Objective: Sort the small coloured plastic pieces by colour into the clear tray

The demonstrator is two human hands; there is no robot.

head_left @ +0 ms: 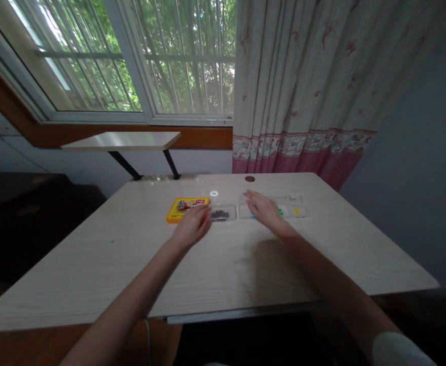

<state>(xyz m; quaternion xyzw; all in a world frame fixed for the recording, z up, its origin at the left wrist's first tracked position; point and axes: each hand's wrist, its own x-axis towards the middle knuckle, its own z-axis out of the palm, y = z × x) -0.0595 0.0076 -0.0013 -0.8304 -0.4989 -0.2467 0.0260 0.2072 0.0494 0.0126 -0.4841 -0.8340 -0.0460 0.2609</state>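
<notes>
A shallow clear plastic box [230, 207] with small dark pieces [219, 215] in it lies flat on the table. My left hand [192, 223] is at its left end, thumb and fingers closed around the edge. Partly behind that hand is a yellow and orange box [175, 216] with a picture on its top. My right hand [266, 209] reaches over a second clear box [304, 211], which has compartments and a raised lid. Its fingers are stretched out and point left. Green pieces [280, 211] and yellow pieces [297, 211] lie in the compartments, with some blue partly hidden under my right hand.
A small white ring [214, 193] lies behind the boxes on the pale wooden table [131, 274]. Farther back are a round cable hole [249, 179] and a raised shelf [131, 141] on black supports. Curtains [284, 101] hang behind the table's far edge.
</notes>
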